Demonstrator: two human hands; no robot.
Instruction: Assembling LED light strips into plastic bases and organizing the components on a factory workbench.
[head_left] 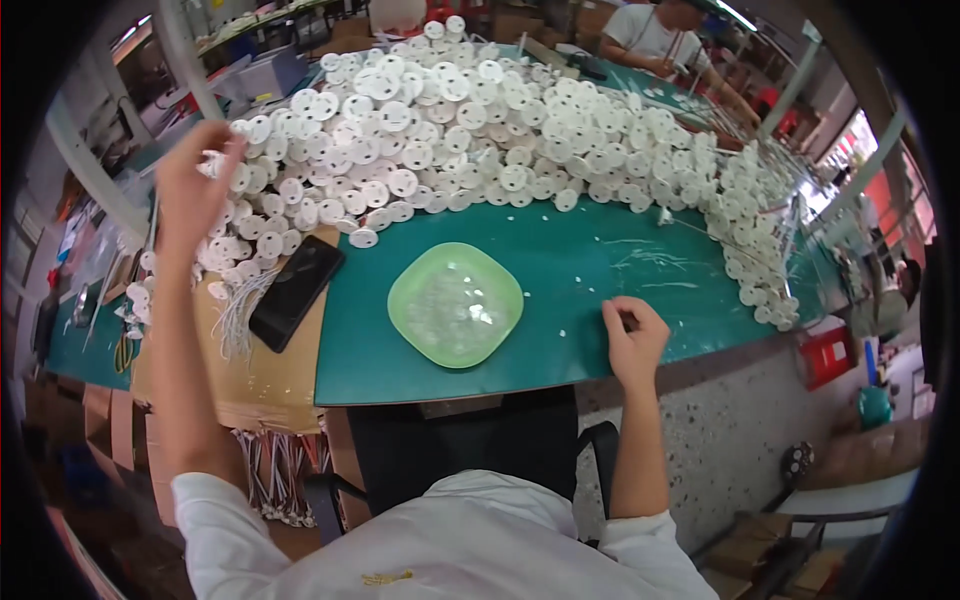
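A large heap of round white plastic discs (395, 117) with small dark slots covers the back of the green table. My left hand (192, 185) is raised over the heap's left end, smeared by motion. A bit of white shows among its curled fingers, but whether they grip it is unclear. On the right side of the table, my right hand (637, 338) is closed, thumb against fingers; anything inside is too small to make out. Between my hands sits a light green bowl (402, 318) holding many tiny clear or whitish pieces.
A black phone (297, 293) lies on brown cardboard (280, 378) at left, beside white wires (238, 318). Yellow-handled scissors (124, 352) lie further left. Small white bits dot the green tabletop (560, 345). Across the table sits another person (655, 40). A red box (828, 355) stands right.
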